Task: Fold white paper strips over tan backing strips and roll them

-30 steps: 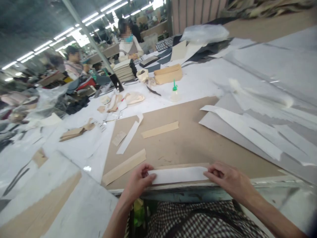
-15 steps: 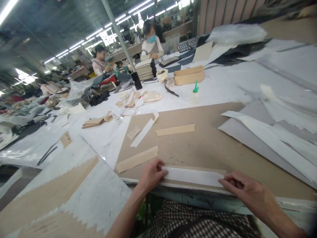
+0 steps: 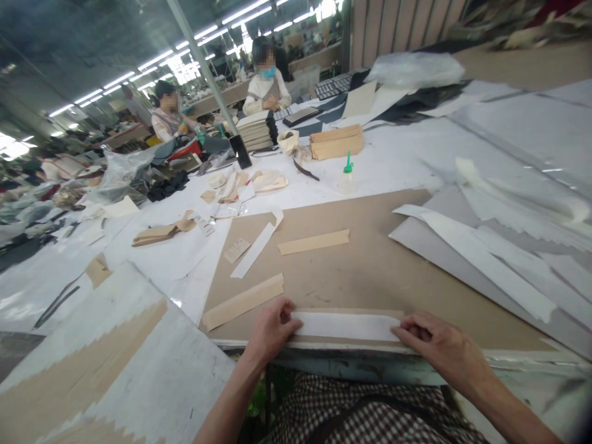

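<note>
Both ends of a white strip (image 3: 348, 325) are pinched by the left hand (image 3: 274, 325) and the right hand (image 3: 435, 338) over a board (image 3: 370, 265).

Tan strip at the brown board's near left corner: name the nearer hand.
Left. The left hand is just right of the tan strip; the right hand is farther right, at the right end of the white strip.

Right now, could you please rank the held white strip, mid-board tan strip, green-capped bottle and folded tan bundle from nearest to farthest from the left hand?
From the left hand, head view:
1. White strip: in its grip.
2. Tan strip: ahead, on the board.
3. Green-capped bottle: beyond the board.
4. Folded tan bundle: behind the bottle.
</note>
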Demonstrator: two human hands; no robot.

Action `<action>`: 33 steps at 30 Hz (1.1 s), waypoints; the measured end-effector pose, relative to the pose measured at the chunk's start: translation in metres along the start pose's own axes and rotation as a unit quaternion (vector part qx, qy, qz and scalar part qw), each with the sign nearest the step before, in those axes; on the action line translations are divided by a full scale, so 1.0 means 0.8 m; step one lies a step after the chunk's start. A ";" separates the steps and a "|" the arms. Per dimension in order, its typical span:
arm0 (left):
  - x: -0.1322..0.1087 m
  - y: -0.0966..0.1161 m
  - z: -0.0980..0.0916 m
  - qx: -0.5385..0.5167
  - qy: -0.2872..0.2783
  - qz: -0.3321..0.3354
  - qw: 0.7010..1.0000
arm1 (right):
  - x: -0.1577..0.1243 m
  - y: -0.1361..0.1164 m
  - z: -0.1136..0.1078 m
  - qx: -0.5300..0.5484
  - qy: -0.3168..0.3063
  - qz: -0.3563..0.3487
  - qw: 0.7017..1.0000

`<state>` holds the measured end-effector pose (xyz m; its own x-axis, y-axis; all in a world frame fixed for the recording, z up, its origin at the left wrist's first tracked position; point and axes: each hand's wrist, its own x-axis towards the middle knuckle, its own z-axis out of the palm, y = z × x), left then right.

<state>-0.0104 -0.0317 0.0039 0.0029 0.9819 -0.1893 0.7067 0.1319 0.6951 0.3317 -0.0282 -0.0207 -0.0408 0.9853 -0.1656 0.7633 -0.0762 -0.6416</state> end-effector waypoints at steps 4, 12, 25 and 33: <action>-0.003 -0.001 0.001 0.013 -0.014 0.003 1.000 | -0.005 -0.012 -0.005 -0.023 0.013 -0.020 0.999; -0.008 -0.004 0.007 0.097 -0.024 -0.008 0.995 | -0.012 -0.010 0.001 -0.046 0.041 -0.017 0.998; -0.009 -0.005 0.010 0.113 -0.030 -0.031 0.993 | -0.013 -0.010 0.002 -0.047 0.040 -0.024 0.998; -0.009 -0.012 0.012 0.085 -0.018 -0.036 0.996 | -0.010 -0.011 0.002 -0.054 0.050 -0.015 0.997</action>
<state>-0.0104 -0.0414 -0.0078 -0.0284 0.9649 -0.2611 0.8157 0.1733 0.5518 0.3239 -0.0353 -0.0148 -0.0041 0.9976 -0.0691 0.8277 -0.0354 -0.5601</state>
